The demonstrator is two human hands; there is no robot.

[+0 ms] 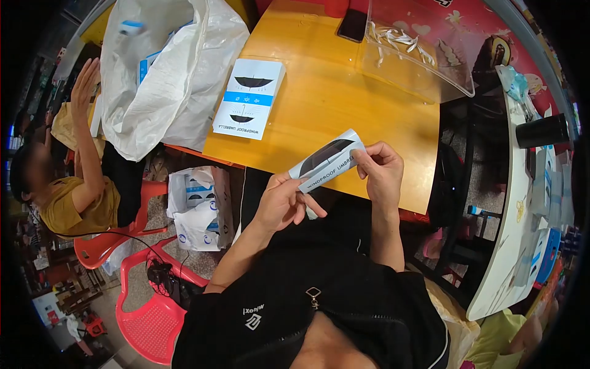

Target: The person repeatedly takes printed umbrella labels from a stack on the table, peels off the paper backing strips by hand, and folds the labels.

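Observation:
Above the table's near edge, my two hands hold a curled packaging card (329, 161) printed with a black umbrella and the words "WINDPROOF UMBRELLA". My left hand (284, 202) grips its left end, thumb on top, with some fingers sticking out below. At the right end, my right hand (382, 172) pinches the card between thumb and fingers. A stack of similar white and blue cards (249, 98) lies on the yellow table (301, 74), left of and beyond my hands. The underside of the held card is hidden.
A clear plastic bin (424, 83) with small whitish pieces stands back right, near a dark phone (352, 26). A large white sack (175, 80) holds boxes at left. Below it are a filled bag (200, 209) and a red chair (147, 307). Another person (80, 197) sits left.

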